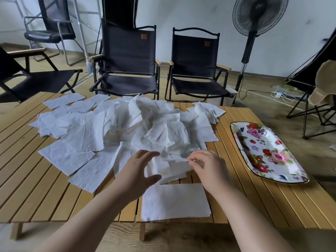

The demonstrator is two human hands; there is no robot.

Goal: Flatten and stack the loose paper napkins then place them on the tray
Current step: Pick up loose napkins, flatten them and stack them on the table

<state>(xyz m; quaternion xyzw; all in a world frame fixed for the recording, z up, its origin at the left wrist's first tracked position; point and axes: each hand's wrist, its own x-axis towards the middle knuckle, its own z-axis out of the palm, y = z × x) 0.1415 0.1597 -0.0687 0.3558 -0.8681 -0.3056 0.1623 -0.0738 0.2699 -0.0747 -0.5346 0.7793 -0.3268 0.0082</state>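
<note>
A wide heap of loose white paper napkins (127, 124) covers the middle and left of the slatted wooden table (32, 188). A flat stack of napkins (174, 200) lies at the near edge. My right hand (209, 168) pinches the edge of a crumpled napkin (172, 168) at the front of the heap. My left hand (138, 171) hovers spread beside that napkin, fingers straight, holding nothing. The flowered tray (269, 151) sits to the right with no napkins on it.
Two black folding chairs (127, 60) stand behind the table, another at the left. A standing fan (254, 33) and cables are at the back right. A dark stand with a beige cloth (325, 82) is at the far right.
</note>
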